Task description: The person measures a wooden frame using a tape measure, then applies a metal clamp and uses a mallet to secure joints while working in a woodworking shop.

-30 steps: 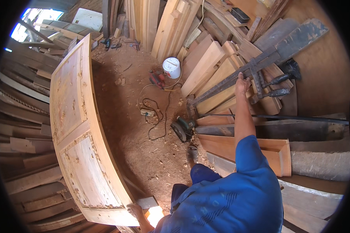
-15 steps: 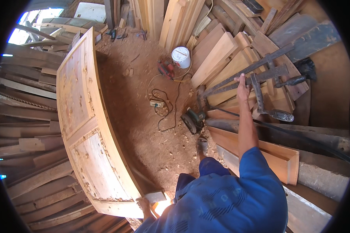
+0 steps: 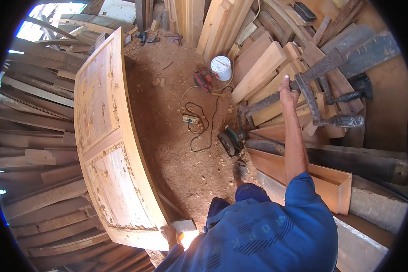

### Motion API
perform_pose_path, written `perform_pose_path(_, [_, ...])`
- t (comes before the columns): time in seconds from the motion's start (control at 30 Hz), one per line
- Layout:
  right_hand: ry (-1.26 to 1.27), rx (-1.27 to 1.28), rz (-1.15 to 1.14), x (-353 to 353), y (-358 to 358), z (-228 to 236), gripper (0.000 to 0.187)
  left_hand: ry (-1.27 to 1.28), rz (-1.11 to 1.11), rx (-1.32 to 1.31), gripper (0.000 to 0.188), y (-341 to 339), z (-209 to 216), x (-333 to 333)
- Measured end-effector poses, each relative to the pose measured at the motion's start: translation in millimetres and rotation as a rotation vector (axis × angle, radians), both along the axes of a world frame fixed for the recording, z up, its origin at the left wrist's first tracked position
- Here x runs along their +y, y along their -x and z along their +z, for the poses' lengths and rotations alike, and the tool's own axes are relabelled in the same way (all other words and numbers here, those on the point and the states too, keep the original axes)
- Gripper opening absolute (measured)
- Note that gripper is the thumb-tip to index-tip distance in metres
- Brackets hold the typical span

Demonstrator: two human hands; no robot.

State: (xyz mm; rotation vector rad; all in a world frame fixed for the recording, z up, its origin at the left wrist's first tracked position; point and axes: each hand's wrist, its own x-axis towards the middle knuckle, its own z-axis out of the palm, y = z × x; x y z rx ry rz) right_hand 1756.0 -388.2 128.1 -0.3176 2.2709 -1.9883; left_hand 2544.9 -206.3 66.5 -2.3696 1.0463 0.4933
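My right hand is wrapped round the bar of a long metal bar clamp, its screw handle hanging to the right. A second clamp shows partly behind it, against the stacked wood. At the lower left, my left hand is closed over the near corner of a pale wooden panel door. Shavings lie along the door's panel edges. Beside that hand, a small flat grey-topped block sits at the door's edge; what supports it is hidden.
A circular saw lies on the dusty floor by my foot. Near it are a power strip with tangled cords, a red power tool and a white bucket. Stacked planks line the left; boards lean at the right.
My right hand has raised and shifted the bar clamp, whose bar now stands apart from the second clamp. My left hand stays on the door corner. The view has shifted slightly.
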Motion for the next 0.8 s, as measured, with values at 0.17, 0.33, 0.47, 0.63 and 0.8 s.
perform_pose_path(0.17, [-0.071,-0.147,0.361,0.0,-20.9,20.8,0.031,-0.011,-0.004,-0.020,0.081,0.8,-0.2,6.0])
perform_pose_path(0.33, [0.134,-0.190,0.615,4.9,-48.4,35.6,0.038,0.006,0.053,0.090,0.084,12.2,12.0,-1.9])
perform_pose_path(0.47, [0.251,-0.237,0.793,3.2,-68.1,74.6,0.040,-0.007,0.014,0.054,0.085,-0.6,6.7,2.4])
perform_pose_path(0.63, [0.339,-0.208,0.830,5.9,-112.1,158.0,0.038,0.027,-0.010,-0.027,0.086,-5.9,-2.4,9.2])
perform_pose_path(0.8, [0.326,-0.198,0.825,23.7,-161.9,195.2,0.035,0.076,-0.084,0.168,0.081,21.9,15.8,-30.0])
